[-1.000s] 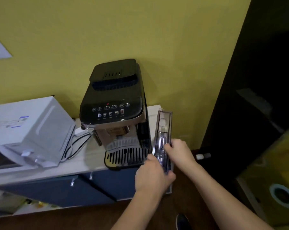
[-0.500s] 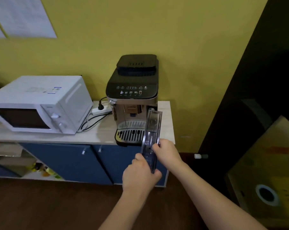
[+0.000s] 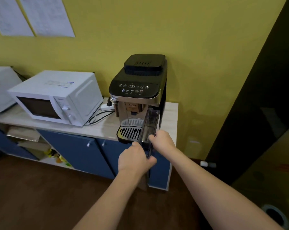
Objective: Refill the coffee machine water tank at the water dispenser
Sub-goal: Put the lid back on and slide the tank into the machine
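A black and silver coffee machine [image 3: 138, 90] stands on the pale counter [image 3: 97, 128] against the yellow wall. A narrow, clear smoky water tank [image 3: 150, 123] is out in front of the machine's right side, held upright and slightly tilted. My left hand [image 3: 134, 159] grips the tank's near lower end. My right hand [image 3: 162, 141] holds its right edge a little higher. The tank's bottom is hidden behind my left hand. No water dispenser is in view.
A white microwave [image 3: 57, 98] sits left of the machine, with a power strip [image 3: 107, 107] and cables between them. Blue cabinet doors [image 3: 77, 150] run below the counter. A dark doorway [image 3: 263, 90] opens on the right. Brown floor lies near me.
The tank has come out of the machine's right side with both hands on it. The view has pulled back from the counter, so the machine looks farther away.
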Motion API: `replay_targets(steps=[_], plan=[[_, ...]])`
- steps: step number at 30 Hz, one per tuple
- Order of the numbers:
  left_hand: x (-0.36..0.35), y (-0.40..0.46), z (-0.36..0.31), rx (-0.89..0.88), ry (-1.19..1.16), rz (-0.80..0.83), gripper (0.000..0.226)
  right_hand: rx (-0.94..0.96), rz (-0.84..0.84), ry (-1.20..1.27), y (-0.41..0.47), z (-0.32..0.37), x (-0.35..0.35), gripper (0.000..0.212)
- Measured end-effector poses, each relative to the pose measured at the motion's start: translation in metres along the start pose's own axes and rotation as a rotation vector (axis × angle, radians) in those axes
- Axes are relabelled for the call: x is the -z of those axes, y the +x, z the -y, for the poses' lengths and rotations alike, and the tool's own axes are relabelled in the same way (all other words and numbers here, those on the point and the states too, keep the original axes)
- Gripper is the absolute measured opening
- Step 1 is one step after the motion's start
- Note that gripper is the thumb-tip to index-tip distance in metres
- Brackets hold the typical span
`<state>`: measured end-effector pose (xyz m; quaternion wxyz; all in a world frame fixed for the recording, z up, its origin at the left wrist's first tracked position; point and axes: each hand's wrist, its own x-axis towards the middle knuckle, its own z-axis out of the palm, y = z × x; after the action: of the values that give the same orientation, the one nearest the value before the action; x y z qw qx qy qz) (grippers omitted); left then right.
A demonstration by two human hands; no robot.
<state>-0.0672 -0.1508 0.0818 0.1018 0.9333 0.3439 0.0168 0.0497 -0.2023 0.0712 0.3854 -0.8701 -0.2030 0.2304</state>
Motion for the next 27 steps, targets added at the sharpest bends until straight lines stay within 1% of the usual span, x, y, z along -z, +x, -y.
replay_targets(steps=[5, 10, 14, 20, 24, 27], plan=[[0.010, 0.016, -0.001, 0.003, 0.043, -0.012, 0.052, 0.018, 0.022, 0.007, 0.012, 0.007, 0.006, 0.028], [0.013, 0.032, -0.005, 0.010, 0.032, 0.008, 0.052, 0.011, 0.071, -0.004, 0.029, 0.015, 0.015, 0.026], [0.011, 0.047, -0.010, 0.011, 0.042, 0.011, 0.053, 0.006, 0.083, -0.008, 0.042, 0.015, 0.020, 0.027], [0.000, 0.069, -0.013, -0.002, 0.035, -0.004, 0.052, 0.014, 0.081, -0.009, 0.065, 0.011, 0.022, 0.033], [0.003, 0.081, -0.003, -0.005, 0.055, -0.010, 0.055, 0.017, 0.099, 0.021, 0.076, 0.010, 0.017, 0.032], [0.006, 0.085, 0.004, -0.004, 0.055, -0.013, 0.057, 0.026, 0.072, 0.029, 0.078, 0.013, 0.009, 0.032]])
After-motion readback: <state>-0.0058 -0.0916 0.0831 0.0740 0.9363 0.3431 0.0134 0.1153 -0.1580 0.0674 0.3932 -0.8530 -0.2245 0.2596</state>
